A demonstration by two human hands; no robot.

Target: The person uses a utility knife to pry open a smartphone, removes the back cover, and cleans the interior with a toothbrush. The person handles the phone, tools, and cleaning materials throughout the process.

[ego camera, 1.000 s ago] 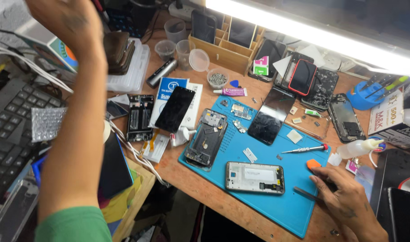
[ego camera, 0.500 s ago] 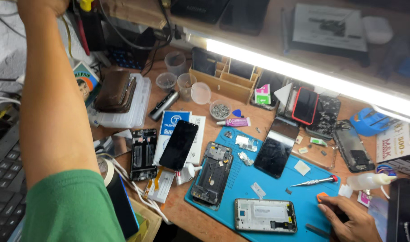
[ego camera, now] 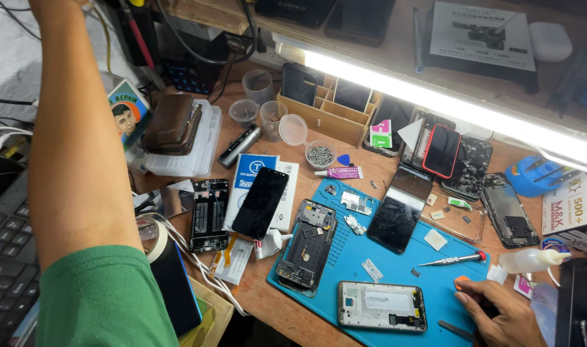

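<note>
- My left arm (ego camera: 81, 148) reaches up past the top edge, so my left hand is out of sight and I cannot tell its grip.
- My right hand (ego camera: 499, 315) rests on the blue mat (ego camera: 403, 270) at its right corner, fingers curled on a small orange tool (ego camera: 462, 281).
- A screwdriver (ego camera: 453, 259) lies just above that hand.
- An opened phone frame (ego camera: 381, 306) lies left of it.

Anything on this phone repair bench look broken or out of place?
Yes. The dark phone behind the red one, near the back edge, has a badly shattered surface. The phone body on the blue mat lies open with its insides bare.
</note>
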